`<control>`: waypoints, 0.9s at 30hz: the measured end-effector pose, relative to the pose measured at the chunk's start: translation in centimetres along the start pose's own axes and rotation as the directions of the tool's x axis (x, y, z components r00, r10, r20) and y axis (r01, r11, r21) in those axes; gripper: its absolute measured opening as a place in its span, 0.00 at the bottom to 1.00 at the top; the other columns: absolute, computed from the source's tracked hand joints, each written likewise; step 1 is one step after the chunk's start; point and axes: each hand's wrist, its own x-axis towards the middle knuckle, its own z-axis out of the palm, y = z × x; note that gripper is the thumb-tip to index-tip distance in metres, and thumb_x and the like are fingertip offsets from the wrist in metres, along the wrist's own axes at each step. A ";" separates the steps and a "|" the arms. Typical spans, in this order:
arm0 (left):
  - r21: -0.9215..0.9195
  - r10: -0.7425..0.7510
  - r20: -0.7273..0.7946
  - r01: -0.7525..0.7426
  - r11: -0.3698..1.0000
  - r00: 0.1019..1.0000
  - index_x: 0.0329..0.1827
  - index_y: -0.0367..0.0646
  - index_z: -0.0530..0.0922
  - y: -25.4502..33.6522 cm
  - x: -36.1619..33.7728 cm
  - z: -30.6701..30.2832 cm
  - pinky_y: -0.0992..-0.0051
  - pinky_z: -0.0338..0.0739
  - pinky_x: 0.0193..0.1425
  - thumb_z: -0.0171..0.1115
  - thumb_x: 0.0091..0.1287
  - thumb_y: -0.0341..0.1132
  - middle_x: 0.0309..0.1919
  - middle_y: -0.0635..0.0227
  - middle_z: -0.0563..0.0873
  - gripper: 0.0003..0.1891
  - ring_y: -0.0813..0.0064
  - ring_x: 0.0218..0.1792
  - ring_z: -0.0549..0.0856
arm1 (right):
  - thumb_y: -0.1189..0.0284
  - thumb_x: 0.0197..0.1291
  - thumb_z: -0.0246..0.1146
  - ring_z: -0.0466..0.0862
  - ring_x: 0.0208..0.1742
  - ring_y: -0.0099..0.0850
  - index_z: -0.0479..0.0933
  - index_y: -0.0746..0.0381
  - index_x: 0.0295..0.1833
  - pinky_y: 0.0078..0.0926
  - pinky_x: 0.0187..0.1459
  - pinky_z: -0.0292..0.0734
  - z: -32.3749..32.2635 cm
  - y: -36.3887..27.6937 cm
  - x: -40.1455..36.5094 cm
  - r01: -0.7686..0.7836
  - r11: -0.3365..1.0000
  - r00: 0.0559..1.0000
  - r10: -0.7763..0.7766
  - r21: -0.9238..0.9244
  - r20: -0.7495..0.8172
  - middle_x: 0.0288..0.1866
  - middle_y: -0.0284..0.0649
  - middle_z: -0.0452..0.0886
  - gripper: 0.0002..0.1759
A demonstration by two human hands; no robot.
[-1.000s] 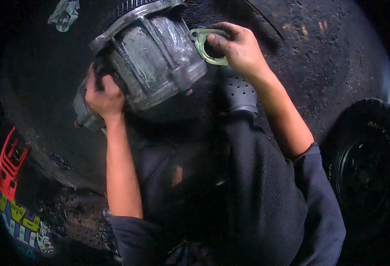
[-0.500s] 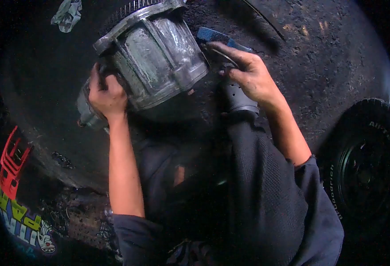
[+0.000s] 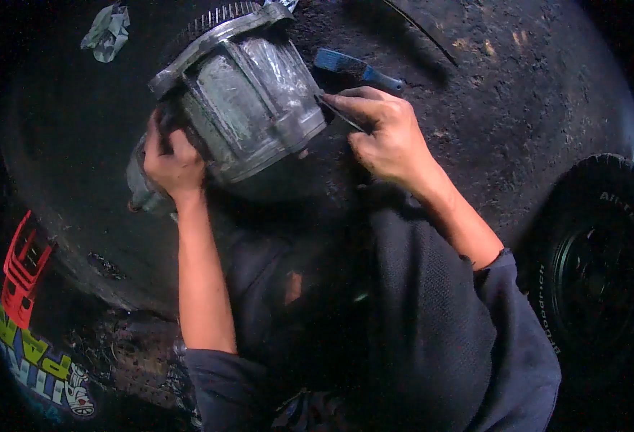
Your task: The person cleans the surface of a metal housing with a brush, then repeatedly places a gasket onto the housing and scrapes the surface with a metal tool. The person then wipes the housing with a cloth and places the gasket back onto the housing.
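A grey cast-metal housing (image 3: pixel 248 101) with ribbed sides lies tilted before me, its wide flange and a toothed gear (image 3: pixel 227 13) at the far end. My left hand (image 3: pixel 175 160) is closed around a part at the housing's lower left; its fingertips are partly hidden. In my right hand (image 3: pixel 385 129) a thin, narrow tool (image 3: pixel 346 119) is pinched, and its tip meets the housing's right edge. The exact kind of tool cannot be made out. Just beyond that hand lies a blue brush-like object (image 3: pixel 356 68) on the dark ground.
A black tyre (image 3: pixel 583 273) with white lettering stands at the right. Crumpled plastic (image 3: pixel 106 32) lies at the upper left. On the left are a red plastic piece (image 3: pixel 25 270) and a colourful printed graphic (image 3: pixel 36 360). A thin dark rod (image 3: pixel 425 32) lies at the top.
My right hand has moved a little left and up, bringing the thin tool against the housing's edge. My left hand stays on the housing.
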 end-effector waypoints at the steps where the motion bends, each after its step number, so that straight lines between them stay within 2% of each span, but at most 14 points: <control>1: -0.038 -0.039 0.017 0.039 0.999 0.999 0.52 0.32 0.78 0.2 0.0 0.0 0.72 0.75 0.52 0.51 0.56 0.30 0.43 0.50 0.85 0.21 0.61 0.44 0.84 | 0.81 0.38 0.56 0.81 0.47 0.47 0.80 0.65 0.51 0.35 0.51 0.75 -0.2 -0.2 0.2 -0.001 1.000 1.000 0.001 -0.005 0.019 0.45 0.50 0.80 0.27; 2: -0.039 -0.040 0.021 0.041 0.998 0.999 0.52 0.32 0.78 0.2 0.0 0.0 0.72 0.75 0.52 0.51 0.56 0.30 0.43 0.50 0.85 0.21 0.61 0.44 0.84 | 0.85 0.38 0.54 0.82 0.47 0.44 0.80 0.66 0.51 0.33 0.51 0.76 -0.3 -0.3 0.3 -0.003 1.000 0.999 0.004 -0.010 0.039 0.46 0.49 0.81 0.28; 6: -0.021 0.036 0.011 -0.036 0.999 0.999 0.51 0.32 0.78 -0.2 0.2 0.1 0.72 0.76 0.49 0.52 0.55 0.30 0.41 0.52 0.85 0.21 0.63 0.42 0.85 | 0.84 0.38 0.55 0.81 0.45 0.47 0.80 0.66 0.51 0.34 0.49 0.76 0.2 -0.5 0.8 -0.016 0.998 1.000 0.017 -0.062 0.017 0.44 0.51 0.80 0.28; 8: -0.042 0.038 0.014 -0.037 0.998 0.999 0.51 0.32 0.78 -0.3 0.1 0.2 0.71 0.76 0.48 0.53 0.55 0.30 0.41 0.52 0.85 0.21 0.63 0.41 0.85 | 0.74 0.38 0.58 0.79 0.46 0.51 0.82 0.61 0.47 0.41 0.48 0.75 0.5 -0.4 2.2 0.019 0.989 1.000 -0.017 -0.149 0.015 0.41 0.52 0.79 0.24; 10: -0.023 0.020 0.013 -0.020 1.000 1.000 0.54 0.31 0.77 -0.3 0.1 0.2 0.74 0.74 0.51 0.52 0.58 0.34 0.44 0.57 0.86 0.22 0.69 0.43 0.83 | 0.74 0.38 0.58 0.79 0.46 0.51 0.82 0.60 0.47 0.42 0.48 0.75 0.6 -0.6 3.7 0.020 0.984 1.000 -0.022 -0.179 -0.009 0.41 0.52 0.79 0.24; 12: 0.011 0.006 0.028 -0.006 1.000 1.000 0.54 0.31 0.77 -0.2 0.0 0.0 0.74 0.74 0.51 0.52 0.58 0.35 0.44 0.57 0.85 0.22 0.70 0.43 0.83 | 0.72 0.38 0.59 0.79 0.46 0.52 0.83 0.58 0.47 0.44 0.49 0.75 1.2 -0.4 5.5 0.052 0.966 0.996 -0.067 -0.255 -0.050 0.41 0.52 0.79 0.23; 15: 0.025 -0.023 0.035 0.022 0.999 0.999 0.54 0.31 0.77 0.0 -0.1 -0.1 0.75 0.75 0.50 0.52 0.58 0.35 0.45 0.57 0.85 0.23 0.70 0.44 0.83 | 0.72 0.39 0.59 0.79 0.46 0.51 0.83 0.58 0.46 0.44 0.48 0.75 1.1 -0.6 6.0 0.010 0.990 0.998 -0.018 -0.141 -0.058 0.41 0.51 0.80 0.23; 17: 0.001 -0.031 0.028 0.031 1.000 0.999 0.54 0.31 0.77 0.1 0.0 0.1 0.75 0.75 0.51 0.52 0.58 0.35 0.45 0.57 0.85 0.23 0.70 0.44 0.83 | 0.73 0.39 0.59 0.80 0.46 0.51 0.83 0.57 0.46 0.45 0.48 0.75 0.9 -0.8 4.5 0.037 0.979 0.997 -0.050 -0.198 -0.058 0.40 0.50 0.80 0.22; 19: -0.024 0.015 0.018 -0.014 1.000 1.000 0.54 0.32 0.77 0.0 -0.1 0.1 0.75 0.75 0.51 0.52 0.58 0.35 0.45 0.57 0.85 0.23 0.69 0.43 0.83 | 0.79 0.41 0.57 0.80 0.44 0.49 0.80 0.64 0.50 0.39 0.48 0.75 0.9 -1.3 2.8 0.006 0.974 1.000 -0.011 -0.228 -0.018 0.41 0.52 0.79 0.25; 20: -0.022 0.010 0.020 -0.009 1.000 1.000 0.54 0.32 0.77 0.0 -0.1 0.2 0.75 0.75 0.51 0.52 0.58 0.35 0.45 0.57 0.85 0.23 0.69 0.43 0.83 | 0.79 0.40 0.57 0.79 0.45 0.50 0.80 0.64 0.49 0.41 0.49 0.74 0.9 -1.6 2.6 -0.031 0.963 0.999 0.027 -0.269 -0.019 0.41 0.51 0.79 0.25; 21: -0.003 0.011 0.009 -0.010 1.000 1.000 0.53 0.30 0.77 0.4 0.0 0.2 0.73 0.75 0.50 0.53 0.56 0.35 0.44 0.53 0.85 0.23 0.65 0.43 0.84 | 0.79 0.40 0.57 0.79 0.45 0.50 0.80 0.64 0.49 0.41 0.49 0.74 0.9 -1.7 2.9 -0.034 0.964 0.999 0.032 -0.265 -0.012 0.41 0.51 0.79 0.25; 23: 0.016 0.019 -0.006 -0.019 1.000 1.000 0.52 0.29 0.77 0.5 0.2 -0.1 0.70 0.75 0.50 0.53 0.54 0.34 0.42 0.49 0.85 0.24 0.61 0.43 0.84 | 0.72 0.40 0.59 0.79 0.44 0.51 0.84 0.59 0.39 0.48 0.46 0.75 1.0 -1.6 4.0 0.074 0.931 0.994 -0.097 -0.357 -0.048 0.36 0.50 0.79 0.17; 25: 0.037 0.030 0.026 -0.031 0.999 0.999 0.54 0.31 0.77 0.4 0.2 -0.2 0.73 0.75 0.48 0.51 0.58 0.37 0.41 0.55 0.86 0.23 0.66 0.40 0.84 | 0.72 0.39 0.60 0.79 0.44 0.51 0.84 0.60 0.35 0.47 0.47 0.75 1.2 -1.2 5.4 0.074 0.938 0.993 -0.100 -0.339 -0.058 0.36 0.51 0.80 0.14; 27: 0.029 0.016 0.015 -0.016 0.999 1.000 0.54 0.31 0.77 0.4 0.1 0.0 0.73 0.75 0.48 0.51 0.58 0.37 0.41 0.54 0.86 0.23 0.66 0.40 0.84 | 0.72 0.38 0.59 0.79 0.44 0.51 0.83 0.63 0.32 0.46 0.48 0.75 1.8 -1.1 6.6 0.079 0.953 0.980 -0.128 -0.293 -0.153 0.37 0.52 0.80 0.13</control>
